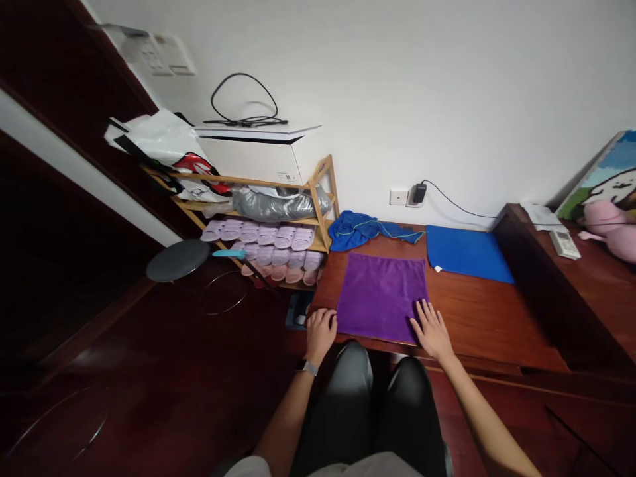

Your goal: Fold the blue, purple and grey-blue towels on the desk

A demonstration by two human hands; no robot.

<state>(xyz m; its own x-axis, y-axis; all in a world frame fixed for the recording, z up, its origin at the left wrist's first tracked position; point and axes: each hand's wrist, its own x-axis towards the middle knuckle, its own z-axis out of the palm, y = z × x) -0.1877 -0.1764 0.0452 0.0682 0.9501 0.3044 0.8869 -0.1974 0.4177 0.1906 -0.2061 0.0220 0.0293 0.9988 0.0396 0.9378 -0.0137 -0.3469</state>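
Against a white wall (377, 99), wooden tabletop (477, 315) under purple cloth (382, 295)

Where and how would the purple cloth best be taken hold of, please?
I'd probably pinch the purple cloth at its two near corners, from the near side: it lies flat, those corners close to the left hand and right hand.

Three cloths: one purple cloth (381, 298), one flat blue cloth (470, 255) at its two o'clock, one crumpled blue cloth (355, 232) at twelve. Two hands: left hand (320, 332) at eight, right hand (433, 333) at four. One plug (420, 193) at one. One stool seat (177, 260) at nine. Six slippers (267, 235) in the upper row at ten.
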